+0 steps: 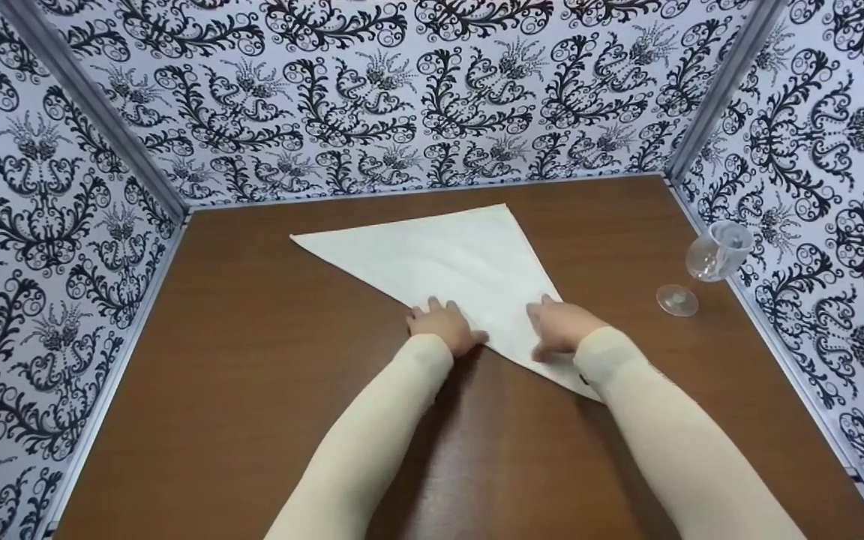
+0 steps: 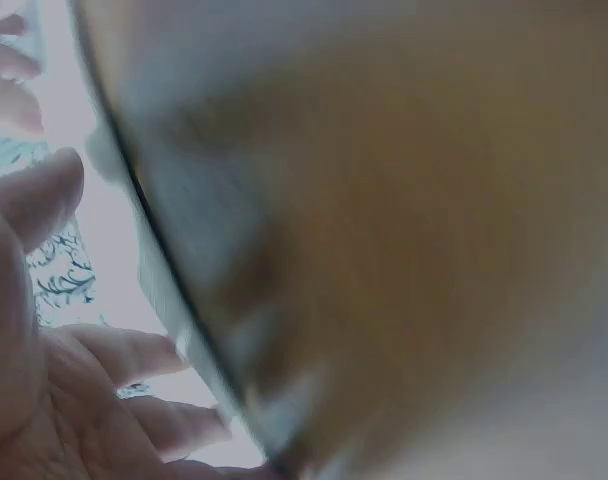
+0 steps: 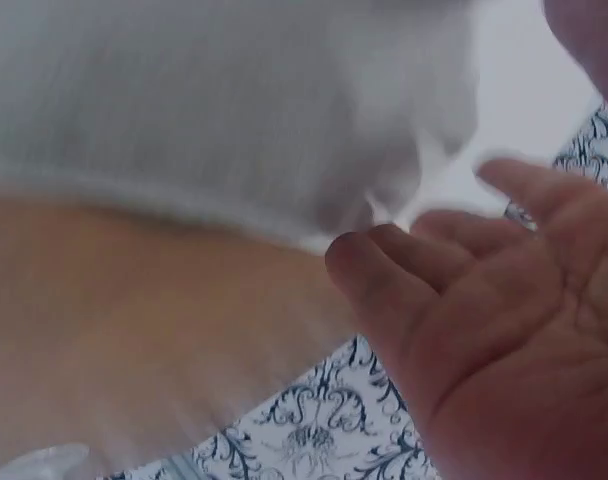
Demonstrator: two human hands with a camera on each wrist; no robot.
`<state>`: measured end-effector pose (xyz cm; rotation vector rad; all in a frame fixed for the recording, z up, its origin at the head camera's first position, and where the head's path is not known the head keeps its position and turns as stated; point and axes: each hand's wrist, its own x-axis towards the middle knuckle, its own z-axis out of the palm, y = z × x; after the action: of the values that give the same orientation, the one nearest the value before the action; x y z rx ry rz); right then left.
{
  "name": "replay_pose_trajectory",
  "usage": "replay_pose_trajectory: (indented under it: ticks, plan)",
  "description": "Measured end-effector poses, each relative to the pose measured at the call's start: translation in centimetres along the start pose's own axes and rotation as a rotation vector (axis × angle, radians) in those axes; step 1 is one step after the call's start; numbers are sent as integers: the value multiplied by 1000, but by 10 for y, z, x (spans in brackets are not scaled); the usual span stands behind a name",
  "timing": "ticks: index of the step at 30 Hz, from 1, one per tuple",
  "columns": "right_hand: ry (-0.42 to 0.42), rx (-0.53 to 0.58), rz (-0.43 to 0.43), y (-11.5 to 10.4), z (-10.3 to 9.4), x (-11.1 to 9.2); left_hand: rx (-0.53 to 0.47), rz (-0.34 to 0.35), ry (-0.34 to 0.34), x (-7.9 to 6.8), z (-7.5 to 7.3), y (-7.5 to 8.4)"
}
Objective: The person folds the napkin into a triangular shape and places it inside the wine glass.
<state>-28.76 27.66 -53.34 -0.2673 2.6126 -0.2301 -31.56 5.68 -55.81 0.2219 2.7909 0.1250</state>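
Observation:
A white cloth napkin, folded into a triangle, lies flat on the table, its long edge slanting toward the near right. My left hand rests on the middle of that long edge, fingers spread and thumb out to the right. In the left wrist view, the fingertips reach the cloth's edge. On the right part of the napkin, my right hand touches the cloth, fingers extended forward. The right wrist view shows nearly straight fingertips right at the edge of the cloth.
A stemmed wine glass stands upright on the right side of the brown wooden table. Walls with black floral patterns on white enclose the table at the back and both sides.

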Motion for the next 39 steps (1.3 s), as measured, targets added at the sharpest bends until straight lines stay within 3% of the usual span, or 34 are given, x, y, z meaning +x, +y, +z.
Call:
replay_pose_trajectory:
  ticks: [5,10,26,31,35,39]
  plan:
    - [-56,6,29,-1,2,-1,31,-11,-6,2,5,-2]
    - [-40,14,40,-4,6,1,46,3,7,10,9,-6]
    - [-4,11,52,-9,8,3,-31,11,-31,18,-3,-11]
    - [14,-4,1,-9,8,3,-48,19,-32,26,-2,-18]
    - [8,-16,-53,-4,2,-1,7,2,-9,29,-1,-20]
    - [-17,-37,-43,0,-2,-6,66,29,13,21,-3,-7]
